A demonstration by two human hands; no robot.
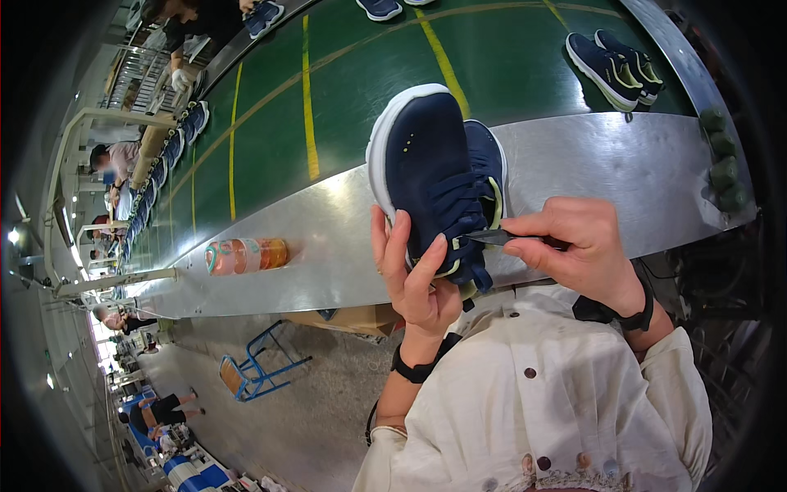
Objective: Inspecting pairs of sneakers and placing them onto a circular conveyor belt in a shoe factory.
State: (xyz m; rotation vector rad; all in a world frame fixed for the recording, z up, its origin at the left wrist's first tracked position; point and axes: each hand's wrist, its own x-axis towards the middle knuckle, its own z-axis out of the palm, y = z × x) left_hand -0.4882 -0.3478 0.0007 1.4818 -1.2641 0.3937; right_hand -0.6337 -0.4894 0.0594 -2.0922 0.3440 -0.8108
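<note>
My left hand (422, 283) grips a navy sneaker (426, 148) with a white sole, its toe pointing away from me. The fingers lie along its side, and one fingertip presses near the laces and lime-yellow lining. Between thumb and fingers, my right hand (578, 246) pinches a slim dark tool (490, 236), which looks like tweezers. The tool's tip meets the shoe by the laces, close to my left fingertip; what it touches there is too small to make out. Partly hidden behind this sneaker is a second navy sneaker (490, 156).
A metal ledge (328, 221) borders a green conveyor belt (270, 115) with yellow lines. On the ledge lies an orange-pink bottle (246, 256). A dark sneaker pair (615, 70) rests at far right, near green knobs (723, 160). Co-workers and a shoe row (172, 152) line the left.
</note>
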